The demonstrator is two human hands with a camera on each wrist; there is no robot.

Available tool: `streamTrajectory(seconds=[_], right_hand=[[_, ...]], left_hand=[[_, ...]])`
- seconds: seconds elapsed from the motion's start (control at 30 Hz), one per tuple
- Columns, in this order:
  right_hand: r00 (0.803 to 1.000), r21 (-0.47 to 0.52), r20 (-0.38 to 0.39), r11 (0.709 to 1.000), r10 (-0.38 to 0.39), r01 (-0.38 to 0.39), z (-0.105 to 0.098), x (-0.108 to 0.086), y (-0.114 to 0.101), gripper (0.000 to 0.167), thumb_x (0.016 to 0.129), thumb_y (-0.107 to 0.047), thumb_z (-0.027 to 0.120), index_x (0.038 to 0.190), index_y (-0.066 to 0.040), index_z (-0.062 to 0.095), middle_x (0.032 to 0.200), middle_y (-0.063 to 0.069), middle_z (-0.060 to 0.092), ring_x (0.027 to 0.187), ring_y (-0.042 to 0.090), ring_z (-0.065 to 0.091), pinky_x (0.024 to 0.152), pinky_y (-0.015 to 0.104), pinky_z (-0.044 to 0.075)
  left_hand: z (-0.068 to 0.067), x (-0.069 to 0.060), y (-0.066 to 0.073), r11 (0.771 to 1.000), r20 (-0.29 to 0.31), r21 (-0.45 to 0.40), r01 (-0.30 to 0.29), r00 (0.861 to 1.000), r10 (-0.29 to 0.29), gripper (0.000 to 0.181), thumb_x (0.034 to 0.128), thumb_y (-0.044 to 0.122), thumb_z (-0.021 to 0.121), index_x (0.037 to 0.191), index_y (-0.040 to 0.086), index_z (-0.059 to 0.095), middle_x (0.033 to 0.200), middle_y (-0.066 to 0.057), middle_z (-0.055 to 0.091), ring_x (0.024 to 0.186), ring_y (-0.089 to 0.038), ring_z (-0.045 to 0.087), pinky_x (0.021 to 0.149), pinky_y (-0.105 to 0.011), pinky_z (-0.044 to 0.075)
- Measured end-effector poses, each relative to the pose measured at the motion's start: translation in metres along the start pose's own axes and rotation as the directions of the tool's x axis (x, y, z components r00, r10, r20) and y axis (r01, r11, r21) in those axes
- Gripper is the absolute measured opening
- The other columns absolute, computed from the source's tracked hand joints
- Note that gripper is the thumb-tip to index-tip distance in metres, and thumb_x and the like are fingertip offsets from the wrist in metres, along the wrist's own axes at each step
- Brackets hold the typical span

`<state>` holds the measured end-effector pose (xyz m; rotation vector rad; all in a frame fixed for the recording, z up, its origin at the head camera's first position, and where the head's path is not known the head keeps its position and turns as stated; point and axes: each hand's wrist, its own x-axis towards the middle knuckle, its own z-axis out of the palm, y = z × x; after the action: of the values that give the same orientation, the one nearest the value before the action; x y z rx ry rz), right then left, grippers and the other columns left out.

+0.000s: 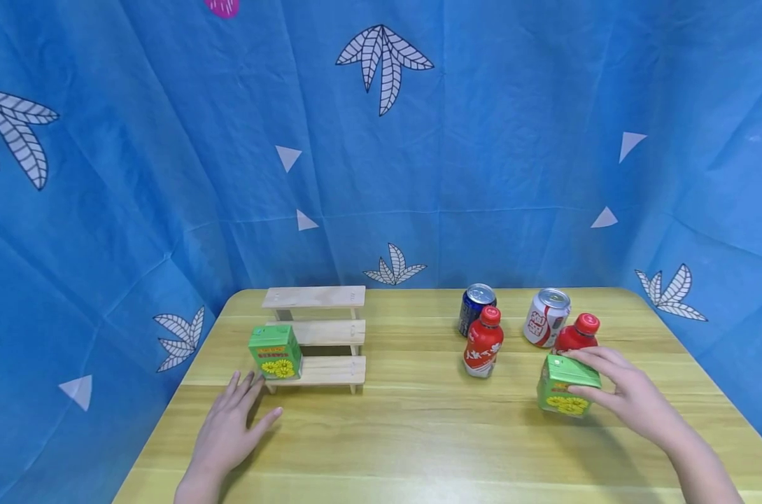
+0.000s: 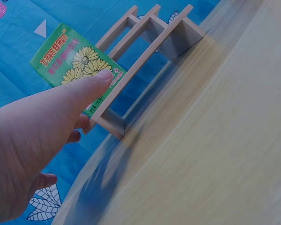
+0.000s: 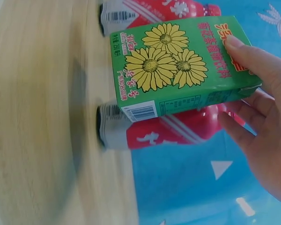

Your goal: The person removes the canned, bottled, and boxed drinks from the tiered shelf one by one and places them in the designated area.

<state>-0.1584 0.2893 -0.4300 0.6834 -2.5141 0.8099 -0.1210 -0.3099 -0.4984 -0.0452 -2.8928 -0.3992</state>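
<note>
A green drink carton [image 1: 565, 402] with yellow flowers is pinched near its top by my right hand [image 1: 635, 399], thumb on the front face. In the right wrist view this carton [image 3: 173, 70] is tilted and off the table. My left hand [image 1: 226, 427] lies on the table with fingers spread, beside a three-step wooden rack [image 1: 333, 369]. On the left end of the rack's lowest step stands another green carton [image 1: 276, 355]. The left thumb overlaps that carton [image 2: 82, 61] in the left wrist view; whether it touches cannot be told.
A red bottle [image 1: 483, 344] stands right of the table's middle, with a dark blue can [image 1: 471, 311] behind it. Farther right are a white can [image 1: 544, 323] and a second red bottle [image 1: 574, 337], partly hidden by my right hand. A blue curtain [image 1: 481, 175] hangs behind the wooden table [image 1: 412, 427].
</note>
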Motion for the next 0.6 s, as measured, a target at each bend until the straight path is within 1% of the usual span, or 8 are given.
streamTrajectory(seconds=[0.13,0.2,0.37,0.47,0.6], right_hand=[[0.999,0.004,0.018,0.999,0.038,-0.038,-0.004,-0.004,0.006,0.053,0.071,-0.01,0.085,0.121,-0.014,0.067,0.12,-0.012,0.056,0.109,-0.022,0.035,0.079,0.001,0.035],[0.998,0.009,0.026,0.998,0.057,-0.057,-0.005,-0.007,0.01,0.052,0.072,-0.01,0.084,0.121,-0.016,0.068,0.12,-0.015,0.055,0.109,-0.023,0.034,0.078,0.001,0.035],[0.996,0.028,0.045,0.996,0.083,-0.084,-0.008,-0.012,0.019,0.05,0.073,-0.009,0.083,0.121,-0.014,0.067,0.12,-0.033,0.047,0.107,-0.022,0.036,0.077,0.002,0.036],[0.994,0.031,0.057,0.995,0.092,-0.094,-0.01,-0.015,0.024,0.051,0.074,-0.009,0.083,0.122,-0.013,0.067,0.12,-0.038,0.043,0.106,-0.023,0.036,0.077,0.002,0.036],[0.992,0.038,0.073,0.994,0.104,-0.107,-0.014,-0.019,0.03,0.051,0.075,-0.008,0.082,0.123,-0.012,0.066,0.12,-0.039,0.042,0.107,-0.024,0.035,0.077,0.001,0.034]], left_hand=[[-0.001,-0.001,0.001,1.0,0.001,0.001,0.005,1.0,-0.005,0.077,0.0895,0.06,0.058,0.143,0.007,0.048,0.152,-0.021,0.041,0.145,-0.045,0.027,0.114,-0.067,0.026],[-0.001,-0.001,0.001,1.0,0.004,0.0,0.007,1.0,-0.007,0.076,0.0897,0.06,0.057,0.144,0.007,0.048,0.152,-0.021,0.041,0.145,-0.044,0.026,0.114,-0.066,0.026],[0.0,-0.001,0.001,1.0,-0.001,-0.003,0.004,1.0,-0.004,0.076,0.0896,0.06,0.058,0.143,0.007,0.048,0.152,-0.021,0.041,0.145,-0.045,0.026,0.114,-0.066,0.026],[-0.001,-0.001,0.001,1.0,-0.011,-0.005,0.002,1.0,-0.002,0.076,0.0892,0.06,0.059,0.143,0.007,0.048,0.151,-0.021,0.041,0.145,-0.045,0.027,0.114,-0.066,0.026],[0.0,0.0,0.0,1.0,-0.009,-0.004,0.0,1.0,0.0,0.076,0.0895,0.06,0.058,0.143,0.007,0.048,0.152,-0.021,0.041,0.145,-0.044,0.027,0.114,-0.066,0.026]])
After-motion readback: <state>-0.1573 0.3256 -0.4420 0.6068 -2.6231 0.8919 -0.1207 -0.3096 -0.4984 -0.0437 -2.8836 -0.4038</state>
